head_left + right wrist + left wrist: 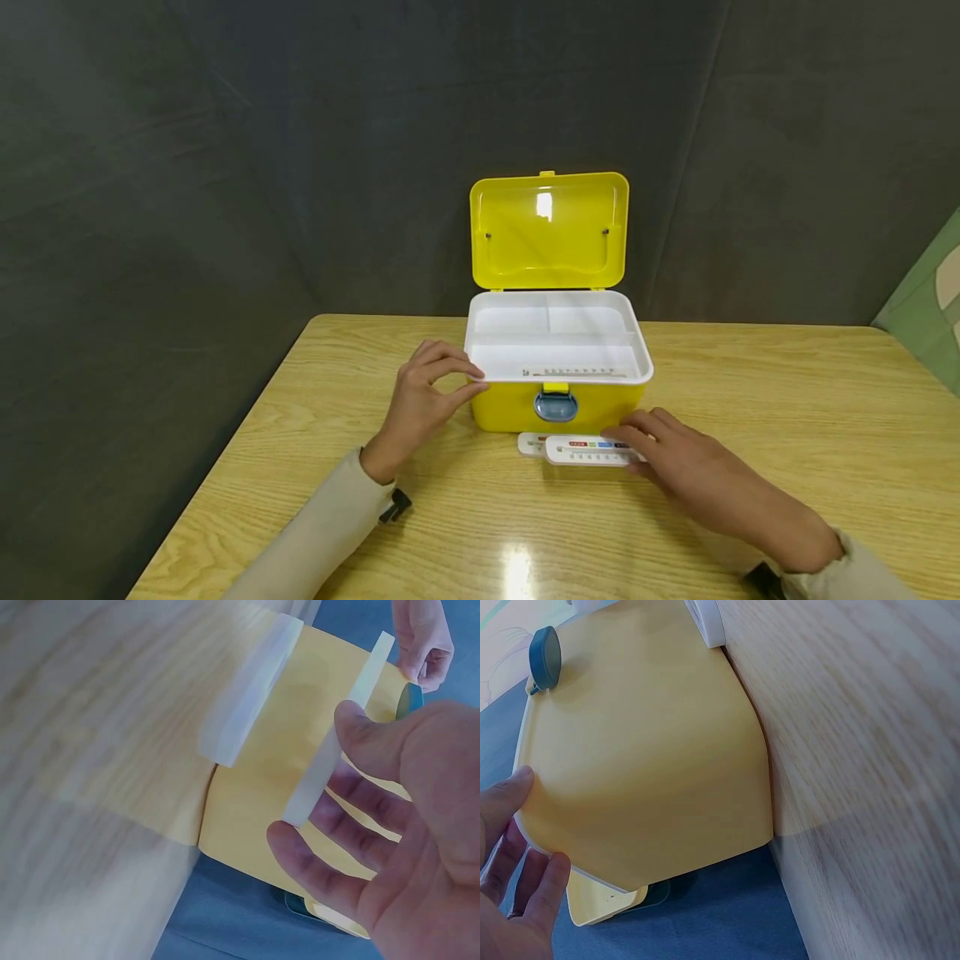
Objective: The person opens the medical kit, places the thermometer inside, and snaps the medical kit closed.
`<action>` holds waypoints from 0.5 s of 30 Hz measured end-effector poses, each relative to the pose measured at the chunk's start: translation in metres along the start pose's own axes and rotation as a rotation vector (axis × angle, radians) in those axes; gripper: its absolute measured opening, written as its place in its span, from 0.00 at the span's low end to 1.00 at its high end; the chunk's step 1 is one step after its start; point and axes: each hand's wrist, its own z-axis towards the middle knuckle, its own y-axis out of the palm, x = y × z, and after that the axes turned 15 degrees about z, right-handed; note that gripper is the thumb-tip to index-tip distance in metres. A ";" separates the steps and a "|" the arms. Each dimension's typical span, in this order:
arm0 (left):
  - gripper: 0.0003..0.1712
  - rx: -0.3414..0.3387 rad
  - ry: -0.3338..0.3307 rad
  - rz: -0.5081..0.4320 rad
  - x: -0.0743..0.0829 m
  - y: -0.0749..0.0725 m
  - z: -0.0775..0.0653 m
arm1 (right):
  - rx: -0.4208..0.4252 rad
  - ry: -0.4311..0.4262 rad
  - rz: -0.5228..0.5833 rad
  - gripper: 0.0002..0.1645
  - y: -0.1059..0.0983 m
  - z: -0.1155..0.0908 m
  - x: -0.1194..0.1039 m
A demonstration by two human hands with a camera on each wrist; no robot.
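Observation:
A yellow storage box (600, 407) stands on the table with its lid (549, 237) raised and a white divided tray (517, 315) inside. My left hand (427, 387) holds the rim at the front left corner, thumb and fingers bent over the edge. Between the thumb and fingers of my right hand (690, 475) is a flat white thermometer (592, 450), raised off the table in front of the box. Behind it, another white thermometer (531, 444) lies against the box's foot, partly hidden. A third thermometer (577, 372) lies in the tray's front compartment.
A blue-grey latch (556, 406) hangs on the box's front. The wooden table (787, 400) extends to both sides, and a dark curtain (375, 167) hangs behind it. Something green (926, 308) shows at the right edge.

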 end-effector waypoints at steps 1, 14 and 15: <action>0.07 0.000 0.000 0.000 0.000 0.000 0.000 | 0.010 -0.010 -0.003 0.19 0.000 0.000 0.000; 0.08 -0.002 -0.006 -0.002 0.000 0.001 0.000 | 0.024 0.005 -0.023 0.35 -0.006 0.001 -0.002; 0.08 -0.002 -0.007 -0.002 0.000 0.001 0.000 | 0.024 0.009 -0.025 0.36 -0.007 0.002 -0.002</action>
